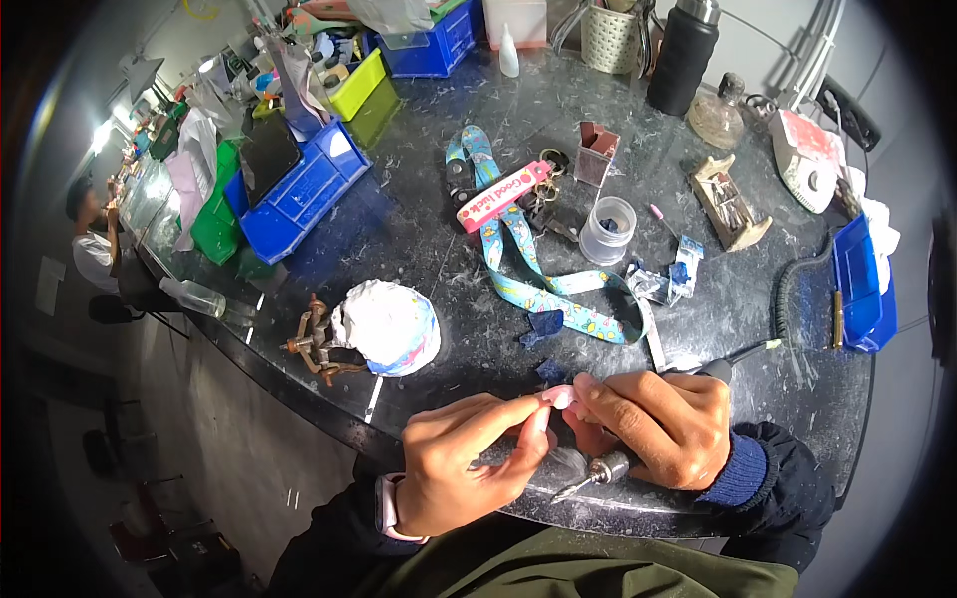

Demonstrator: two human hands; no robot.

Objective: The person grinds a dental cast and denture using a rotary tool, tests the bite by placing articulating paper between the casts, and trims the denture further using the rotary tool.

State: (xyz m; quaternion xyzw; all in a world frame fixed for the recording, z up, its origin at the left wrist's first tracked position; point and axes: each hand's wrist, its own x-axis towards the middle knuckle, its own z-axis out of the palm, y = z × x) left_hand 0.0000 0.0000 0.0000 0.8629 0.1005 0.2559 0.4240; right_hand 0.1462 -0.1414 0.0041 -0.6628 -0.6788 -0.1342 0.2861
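**Two-handed pinch on a tiny pink piece: mind that bit**

Closest in, the rotary handpiece [610, 467] pokes out from under the right hand [663, 424], its metal bit angled toward the near edge of the tabletop [414, 234]. Can't tell how firmly the palm has it, so I'd keep the bit stopped and aimed clear of the left hand [469, 450].

Grip-wise: left thumb and forefinger are pinching the left end of the small pink piece [560, 395], and the right fingertips nip the other end. So it sits right between both sets of fingertips, a bit in from the near edge. I'd go light, pads only, wrists braced on that edge; something this small could easily flip away.

Just past it lie a couple of blue scraps [543, 326], then the patterned lanyard [528, 264] toward mid-tabletop. Cord and spinning tools don't mix, so I'd shove it toward the far edge.
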